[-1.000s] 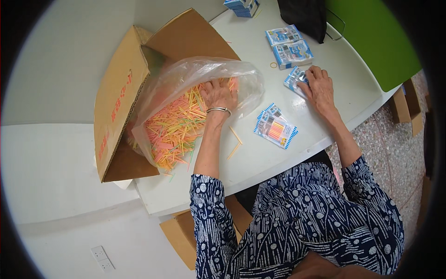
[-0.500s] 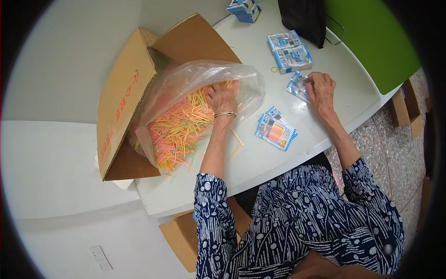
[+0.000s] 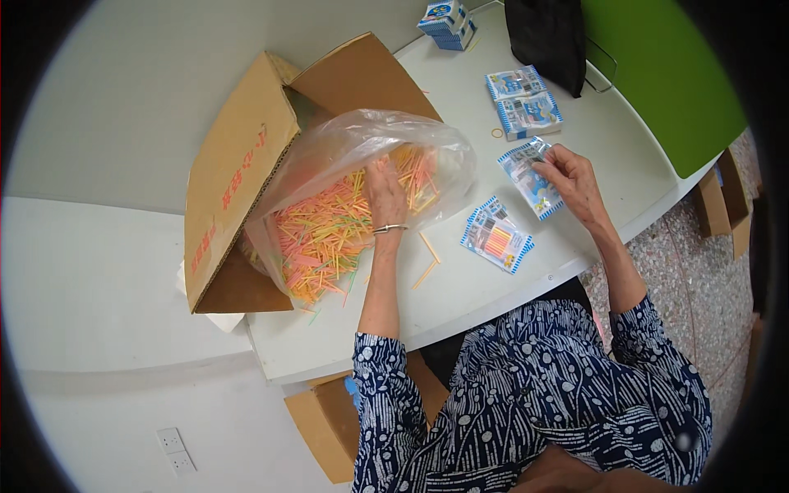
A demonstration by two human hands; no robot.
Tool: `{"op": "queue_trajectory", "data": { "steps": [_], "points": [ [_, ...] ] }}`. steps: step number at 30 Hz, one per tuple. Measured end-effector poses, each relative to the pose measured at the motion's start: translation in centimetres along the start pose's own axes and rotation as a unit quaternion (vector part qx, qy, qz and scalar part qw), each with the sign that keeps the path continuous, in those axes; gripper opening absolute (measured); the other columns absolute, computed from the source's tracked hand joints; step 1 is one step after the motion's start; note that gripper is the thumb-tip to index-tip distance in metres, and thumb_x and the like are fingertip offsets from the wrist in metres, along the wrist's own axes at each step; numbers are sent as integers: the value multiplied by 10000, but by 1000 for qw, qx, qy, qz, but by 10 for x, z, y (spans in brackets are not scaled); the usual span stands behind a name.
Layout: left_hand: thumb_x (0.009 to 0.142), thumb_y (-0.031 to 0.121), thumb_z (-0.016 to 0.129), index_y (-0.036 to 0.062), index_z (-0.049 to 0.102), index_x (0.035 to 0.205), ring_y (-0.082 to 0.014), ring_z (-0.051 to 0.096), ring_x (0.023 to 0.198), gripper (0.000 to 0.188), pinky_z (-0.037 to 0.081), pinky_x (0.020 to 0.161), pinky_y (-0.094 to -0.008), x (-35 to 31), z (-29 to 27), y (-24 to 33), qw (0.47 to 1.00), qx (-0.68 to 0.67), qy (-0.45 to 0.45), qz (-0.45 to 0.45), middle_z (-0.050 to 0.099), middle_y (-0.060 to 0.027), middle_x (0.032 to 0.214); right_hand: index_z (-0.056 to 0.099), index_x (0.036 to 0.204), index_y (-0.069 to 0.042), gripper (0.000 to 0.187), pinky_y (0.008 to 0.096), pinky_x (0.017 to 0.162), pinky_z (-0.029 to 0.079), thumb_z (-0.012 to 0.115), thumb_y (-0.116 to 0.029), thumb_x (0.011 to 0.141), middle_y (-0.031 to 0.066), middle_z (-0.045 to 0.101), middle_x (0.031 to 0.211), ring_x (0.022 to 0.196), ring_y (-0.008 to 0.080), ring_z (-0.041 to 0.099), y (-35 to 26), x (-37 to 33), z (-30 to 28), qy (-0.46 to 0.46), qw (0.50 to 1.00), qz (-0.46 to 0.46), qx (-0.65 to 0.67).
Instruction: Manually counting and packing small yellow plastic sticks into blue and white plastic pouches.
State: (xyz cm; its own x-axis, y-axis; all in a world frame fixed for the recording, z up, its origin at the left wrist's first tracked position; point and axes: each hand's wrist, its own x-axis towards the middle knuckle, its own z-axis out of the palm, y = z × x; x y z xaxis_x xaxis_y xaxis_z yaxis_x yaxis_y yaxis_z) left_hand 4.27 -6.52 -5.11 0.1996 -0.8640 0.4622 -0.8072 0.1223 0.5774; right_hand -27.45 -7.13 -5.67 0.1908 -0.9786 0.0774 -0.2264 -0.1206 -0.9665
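Note:
My left hand [image 3: 385, 195], with a bangle at the wrist, reaches into a clear plastic bag [image 3: 349, 127]. Its fingertips are hidden among a heap of thin pink, yellow, orange and green sticks [image 3: 320, 234]. The bag lies in a cardboard box [image 3: 234, 197] tipped on its side. At the right, my right hand [image 3: 575, 182] pinches a blue-and-white plastic packet [image 3: 530, 187] between thumb and fingers, tilted above the table. Just nearer me lie a few overlapping packets [image 3: 497, 238], the top one showing pink and orange sticks inside.
Behind my right hand are stacks of similar packets [image 3: 528, 113] and a rubber band [image 3: 496, 132]. More stacked packets [image 3: 449, 25] stand at the far edge by a black bag [image 3: 546, 41]. Loose sticks [image 3: 426, 271] lie on the white table [image 3: 370, 316]. A green panel [image 3: 666, 82] borders its right.
My right hand has raised the packet off the table and drawn it nearer, showing more of it. My left hand has shifted slightly nearer within the heap of sticks.

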Motion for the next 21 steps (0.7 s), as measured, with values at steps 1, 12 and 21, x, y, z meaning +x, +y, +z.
{"op": "queue_trajectory", "data": {
  "steps": [1,12,21],
  "points": [
    [948,222,446,-25,475,1080,-290,557,878,282,420,796,-368,-2,-5,-1,999,-39,-6,-21,589,-182,957,564,778,-26,148,185,539,327,618,-139,857,-51,496,654,618,25,428,-4,-2,4,0,1000,-1,0],
    [958,143,446,48,466,983,-213,602,772,100,519,738,-348,-23,-20,11,725,-634,33,-267,611,-115,843,584,986,-38,170,230,683,496,557,-192,921,15,637,888,765,69,601,-35,-19,130,-116,823,177,527],
    [898,31,519,33,442,1057,-178,612,855,177,540,732,-306,-53,16,48,737,-619,132,-236,586,-102,991,541,1116,-47,272,326,876,498,575,-220,909,71,627,1049,939,180,619,-28,-1,196,-66,623,235,743]
  ]
}}
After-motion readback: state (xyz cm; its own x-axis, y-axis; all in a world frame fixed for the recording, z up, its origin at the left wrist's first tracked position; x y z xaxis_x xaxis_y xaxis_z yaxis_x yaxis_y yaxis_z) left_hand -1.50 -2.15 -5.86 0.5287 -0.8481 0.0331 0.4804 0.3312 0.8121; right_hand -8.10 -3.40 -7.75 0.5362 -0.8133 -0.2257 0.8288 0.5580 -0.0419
